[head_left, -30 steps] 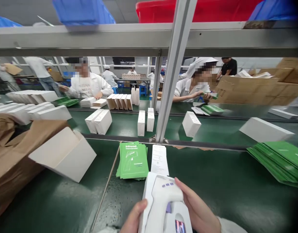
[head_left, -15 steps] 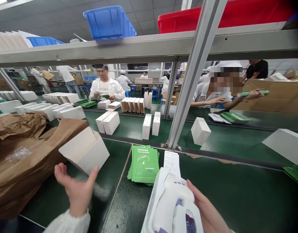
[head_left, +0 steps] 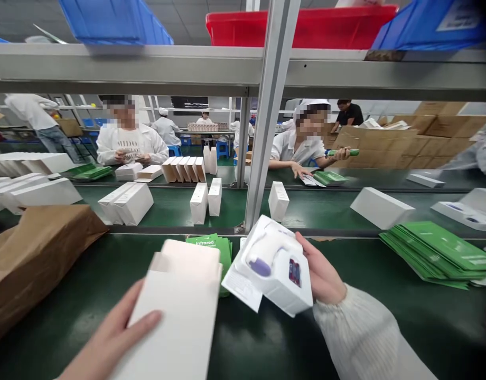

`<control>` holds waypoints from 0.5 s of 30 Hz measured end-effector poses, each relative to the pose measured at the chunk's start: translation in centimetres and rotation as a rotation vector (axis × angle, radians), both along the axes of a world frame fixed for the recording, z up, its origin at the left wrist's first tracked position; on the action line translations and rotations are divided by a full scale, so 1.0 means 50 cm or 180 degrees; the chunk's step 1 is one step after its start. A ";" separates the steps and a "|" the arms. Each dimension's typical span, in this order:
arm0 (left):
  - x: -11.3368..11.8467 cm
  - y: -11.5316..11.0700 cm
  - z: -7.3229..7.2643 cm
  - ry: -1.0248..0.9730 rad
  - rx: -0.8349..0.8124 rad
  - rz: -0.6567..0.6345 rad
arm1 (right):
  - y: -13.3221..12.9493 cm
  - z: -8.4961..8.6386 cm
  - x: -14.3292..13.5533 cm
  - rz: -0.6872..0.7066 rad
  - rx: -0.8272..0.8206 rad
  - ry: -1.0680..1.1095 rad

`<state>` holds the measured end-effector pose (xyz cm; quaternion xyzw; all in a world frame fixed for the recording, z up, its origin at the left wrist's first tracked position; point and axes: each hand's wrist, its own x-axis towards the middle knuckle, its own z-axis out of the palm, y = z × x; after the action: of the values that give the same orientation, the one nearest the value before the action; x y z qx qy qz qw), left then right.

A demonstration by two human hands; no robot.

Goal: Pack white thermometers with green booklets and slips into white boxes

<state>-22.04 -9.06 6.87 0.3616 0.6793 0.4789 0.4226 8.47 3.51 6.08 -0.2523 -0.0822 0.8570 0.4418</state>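
Observation:
My left hand [head_left: 126, 330] grips a white carton [head_left: 175, 311] by its side, its top flap standing up at the far end. To the right of it, my right hand [head_left: 320, 272] holds a white tray [head_left: 284, 295] from its right side, tilted above the bench. Lying in the tray are a white infrared thermometer [head_left: 269, 240] with a purple part and some batteries [head_left: 294, 272]. A printed white slip [head_left: 243, 282] sticks out under the tray's left edge. Behind the carton lies a stack of green manuals [head_left: 225, 253], partly covered.
Brown paper [head_left: 45, 258] bulges at the left. A second green manual stack [head_left: 437, 253] lies at the right. White cartons [head_left: 126, 203] stand on the belt beyond, past a metal post [head_left: 267, 116]. Co-workers sit across. Blue and red bins [head_left: 239, 29] rest on the overhead shelf.
My left hand, open before, now holds the white carton, brought in front of me. My right hand has lifted and turned the tray with the thermometer. The view has swung right.

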 end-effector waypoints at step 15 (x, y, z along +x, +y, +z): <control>0.152 0.070 -0.027 -0.1292 -0.0553 -0.2244 | 0.075 -0.042 -0.016 0.0062 0.0932 -0.0598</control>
<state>-14.43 -5.54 5.53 0.4332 0.4546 0.3073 0.7150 7.66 7.24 3.99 -0.2634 -0.2495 0.8128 0.4558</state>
